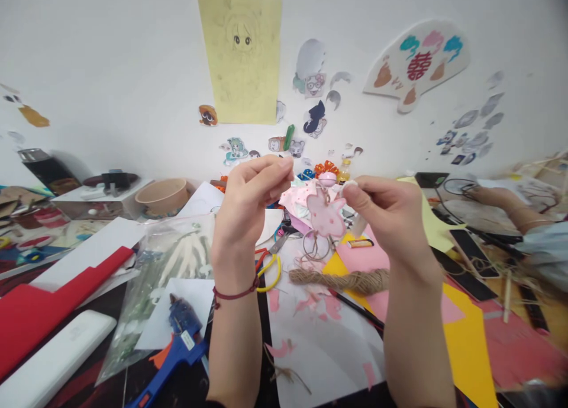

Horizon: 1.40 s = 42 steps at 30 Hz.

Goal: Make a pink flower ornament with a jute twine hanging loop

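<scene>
Both my hands are raised over the cluttered table. A pink butterfly-shaped ornament (326,215) is in the air between them, close against my right fingertips. My right hand (384,209) is closed in a pinch at the ornament's upper right side, with a pale bit showing at the thumb. A pink bell (327,179) appears just above the ornament, and a thin ring (316,246) below it. My left hand (255,198) is also pinched, a little apart from the ornament; anything in its fingers is too small to make out.
Below lie a twine bundle (341,280), yellow-handled scissors (271,272), a blue glue gun (184,343) and white paper (328,349) with pink scraps. A white case (57,360) and red sheet (66,307) are left. Another person's hand (497,198) works at right.
</scene>
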Available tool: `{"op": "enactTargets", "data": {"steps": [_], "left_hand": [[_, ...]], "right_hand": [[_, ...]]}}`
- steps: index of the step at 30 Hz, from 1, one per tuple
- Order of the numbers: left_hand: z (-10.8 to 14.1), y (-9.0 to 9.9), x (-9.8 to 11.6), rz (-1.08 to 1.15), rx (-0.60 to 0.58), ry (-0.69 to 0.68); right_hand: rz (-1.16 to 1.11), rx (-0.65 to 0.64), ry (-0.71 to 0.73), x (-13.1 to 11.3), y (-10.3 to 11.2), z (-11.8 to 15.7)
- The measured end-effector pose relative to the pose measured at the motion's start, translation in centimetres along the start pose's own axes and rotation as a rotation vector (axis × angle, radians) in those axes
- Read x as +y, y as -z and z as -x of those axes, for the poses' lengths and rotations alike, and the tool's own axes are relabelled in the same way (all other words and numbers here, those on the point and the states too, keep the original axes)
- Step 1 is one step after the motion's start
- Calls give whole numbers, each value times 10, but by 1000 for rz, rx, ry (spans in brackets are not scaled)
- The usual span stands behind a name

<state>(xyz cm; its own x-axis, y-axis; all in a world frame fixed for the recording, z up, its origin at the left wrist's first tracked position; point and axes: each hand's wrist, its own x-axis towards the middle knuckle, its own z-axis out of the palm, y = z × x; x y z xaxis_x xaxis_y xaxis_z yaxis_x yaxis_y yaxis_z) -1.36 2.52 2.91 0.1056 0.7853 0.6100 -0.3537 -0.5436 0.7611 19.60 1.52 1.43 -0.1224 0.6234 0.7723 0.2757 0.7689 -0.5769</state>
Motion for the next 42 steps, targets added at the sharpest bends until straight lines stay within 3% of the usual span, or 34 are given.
{"op": "enactTargets", "data": {"steps": [6, 12, 18, 27, 37, 42], "left_hand": [[1, -6, -2, -121, 5, -98], [-5, -6, -14, -198, 20, -197], [-8, -11, -18, -241, 40, -266], [-7, -15, -19, -297, 41, -216], [-7, -21, -21, -446, 62, -170], [-5, -19, -19, -474, 50, -164]], "right_hand": [[-202, 36, -52, 4, 1, -3], [-402, -52, -190, 18, 1, -8], [-362, -167, -227, 30, -4, -11], [-316, -174, -291, 40, -12, -11], [-476, -234, -377, 46, -20, -12], [-519, -226, -335, 46, -19, -12]]}}
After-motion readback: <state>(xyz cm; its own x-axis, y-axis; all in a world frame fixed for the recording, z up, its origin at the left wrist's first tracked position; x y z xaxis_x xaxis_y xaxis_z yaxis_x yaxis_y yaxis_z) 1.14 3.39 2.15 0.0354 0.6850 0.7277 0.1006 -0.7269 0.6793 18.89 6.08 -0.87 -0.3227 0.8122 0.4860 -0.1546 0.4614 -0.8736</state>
